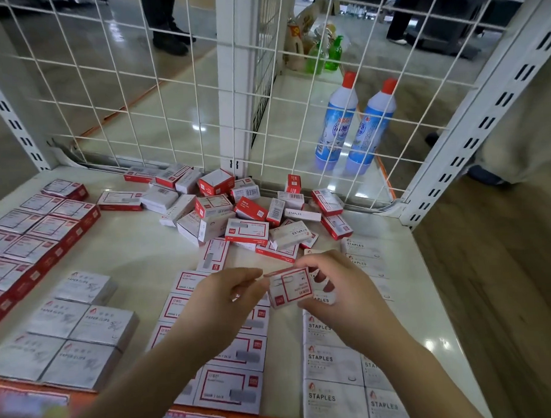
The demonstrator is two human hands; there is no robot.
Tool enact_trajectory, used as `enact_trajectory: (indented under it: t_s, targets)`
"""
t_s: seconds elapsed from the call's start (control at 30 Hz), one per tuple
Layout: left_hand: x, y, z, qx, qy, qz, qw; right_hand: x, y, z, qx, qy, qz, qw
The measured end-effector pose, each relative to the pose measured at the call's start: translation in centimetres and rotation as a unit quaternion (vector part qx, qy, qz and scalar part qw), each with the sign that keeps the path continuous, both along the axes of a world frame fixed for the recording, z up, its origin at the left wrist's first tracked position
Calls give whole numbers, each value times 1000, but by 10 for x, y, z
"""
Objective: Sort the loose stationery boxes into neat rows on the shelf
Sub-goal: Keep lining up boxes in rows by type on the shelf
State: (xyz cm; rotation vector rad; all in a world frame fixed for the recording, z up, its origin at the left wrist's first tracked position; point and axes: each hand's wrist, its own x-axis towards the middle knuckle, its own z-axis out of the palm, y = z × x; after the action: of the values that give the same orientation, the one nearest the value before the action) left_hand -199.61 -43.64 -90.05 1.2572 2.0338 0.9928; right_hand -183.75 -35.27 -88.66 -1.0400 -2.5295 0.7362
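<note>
A small red-and-white box (289,288) is held above the shelf (134,256) between both hands. My right hand (340,288) grips it from the right with curled fingers. My left hand (218,301) touches its left edge with the fingertips. Behind them lies a loose pile of stationery boxes (236,207). Neat rows lie on the shelf: red-edged boxes (32,238) at the left, paper clip boxes (71,331) at the front left, red-framed boxes (236,362) under my left arm, and white staples boxes (335,370) at the right.
A white wire grid (168,87) backs the shelf, with slotted uprights (485,120) at both sides. Two blue cleaner bottles (352,123) and green bottles (324,55) stand behind the grid. People's legs show on the floor beyond. An orange shelf edge (86,397) runs along the front.
</note>
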Motion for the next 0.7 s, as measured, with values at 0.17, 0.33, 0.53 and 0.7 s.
enact_trajectory:
  t_s: [0.17,0.33,0.53,0.7]
  targets:
    - [-1,-1,1,-25,-19,-15,999,-1,-4,4,4,-5,22,1000]
    - [3,3,1,-31,-34,19,999,0,-3,1,-14,0,6,1000]
    - [6,4,-2,-14,-68,82,994,2,-10,-18,-141,42,-102,984]
    - [11,4,-4,-18,-87,78,993,-5,-16,-25,-224,136,-122,957]
